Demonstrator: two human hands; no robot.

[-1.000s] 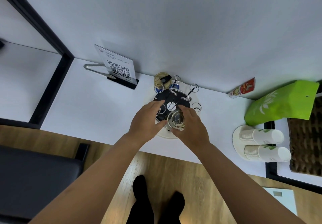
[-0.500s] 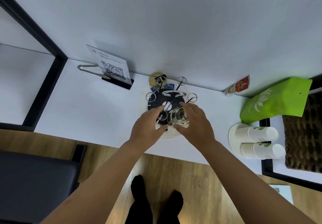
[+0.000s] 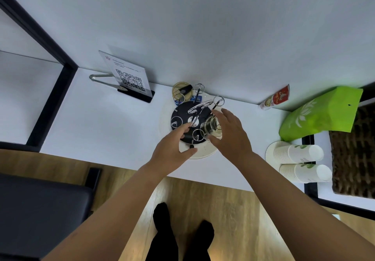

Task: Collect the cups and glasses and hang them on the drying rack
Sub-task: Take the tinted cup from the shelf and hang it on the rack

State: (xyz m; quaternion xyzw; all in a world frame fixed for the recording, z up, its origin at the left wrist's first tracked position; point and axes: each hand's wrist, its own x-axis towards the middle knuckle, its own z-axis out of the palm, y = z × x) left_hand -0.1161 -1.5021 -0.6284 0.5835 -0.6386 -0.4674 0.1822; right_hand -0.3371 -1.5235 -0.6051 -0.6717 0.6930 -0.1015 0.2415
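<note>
On drying rack (image 3: 178, 116): glass (image 3: 211, 127) (inverted) beside spread right hand (image 3: 231, 137); left hand (image 3: 172, 149) relaxed.

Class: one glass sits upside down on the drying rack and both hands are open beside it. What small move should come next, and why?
Probably draw both hands back. The glass sits inverted on the drying rack; the right hand and left hand are open, gripping nothing. Several ring-topped pegs are bare, so another cup could be fetched.

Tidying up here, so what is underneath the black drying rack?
The drying rack stands on a round cream tray on the white table. The tray's middle is covered by the rack.
</note>
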